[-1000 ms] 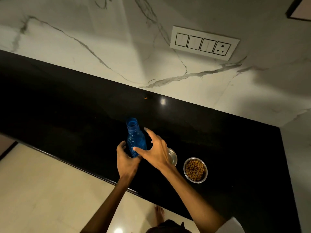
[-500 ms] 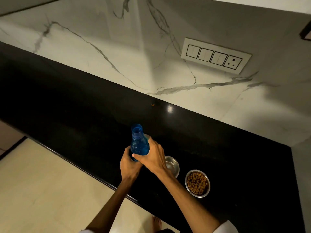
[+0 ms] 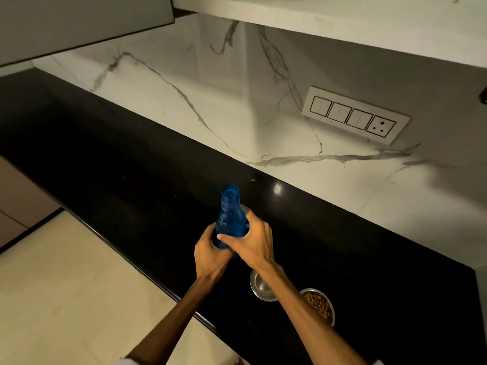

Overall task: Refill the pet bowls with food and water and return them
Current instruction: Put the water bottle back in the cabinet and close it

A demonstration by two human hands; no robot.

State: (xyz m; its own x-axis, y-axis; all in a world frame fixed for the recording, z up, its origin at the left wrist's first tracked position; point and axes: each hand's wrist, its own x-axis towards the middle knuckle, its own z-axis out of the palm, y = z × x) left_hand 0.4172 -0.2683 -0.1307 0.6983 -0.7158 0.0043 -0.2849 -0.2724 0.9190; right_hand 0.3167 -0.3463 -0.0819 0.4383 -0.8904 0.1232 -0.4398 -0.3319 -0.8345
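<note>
Both hands now clasp the blue bottle (image 3: 232, 219), where a second ago the right hand (image 3: 251, 242) was spread open in front of it and the left hand (image 3: 210, 252) only cupped its base. Since then the bottle has come up off the black counter (image 3: 118, 159), and the view has tilted upward to take in more wall.

Nearest, two bare forearms reach forward from the bottom edge. Just right of the right forearm sits the steel bowl of brown kibble (image 3: 320, 306), partly hidden by that arm. Touching or almost touching it, between the two forearms and just under the right wrist, is a second steel bowl (image 3: 262, 287); whether it holds water cannot be told.

Beyond the bowls, the left hand grips the lower body of the bottle, fingers curled round it from the left. The right hand wraps the bottle's shoulder from the right, thumb laid across the front. The bottle stands nearly upright, its mouth open and uncapped, above and beyond the knuckles.

Left of the hands, the counter's front edge runs diagonally, with pale floor tile (image 3: 66, 299) below it. Past the hands the dark counter meets a white marble backsplash (image 3: 210, 101) with grey veins. Far right of the hands, a switch plate (image 3: 354, 115) with three switches and a socket is set in that wall. A cabinet underside (image 3: 79, 19) hangs at top left.
</note>
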